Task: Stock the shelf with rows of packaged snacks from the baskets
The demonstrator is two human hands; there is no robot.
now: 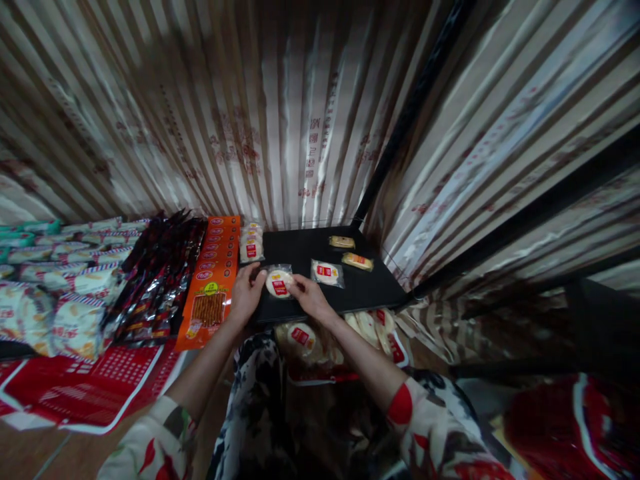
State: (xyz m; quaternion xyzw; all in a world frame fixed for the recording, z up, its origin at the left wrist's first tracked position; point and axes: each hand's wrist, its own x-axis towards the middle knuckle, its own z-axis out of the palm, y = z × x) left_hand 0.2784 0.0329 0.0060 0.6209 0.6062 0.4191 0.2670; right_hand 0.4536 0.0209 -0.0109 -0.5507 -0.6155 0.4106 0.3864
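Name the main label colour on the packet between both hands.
The label is red; best in the head view.

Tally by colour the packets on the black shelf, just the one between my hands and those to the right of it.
White packets with red labels: 2
Yellowish packets: 2
Total: 4

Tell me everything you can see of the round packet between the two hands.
The round packet shows a pale disc in clear, shiny plastic, with a red label, a smaller yellow mark and print too blurred to read. Its labelled face points toward the camera, above the front part of the black shelf. The left hand is at its left edge; the right hand's fingers touch its right edge.
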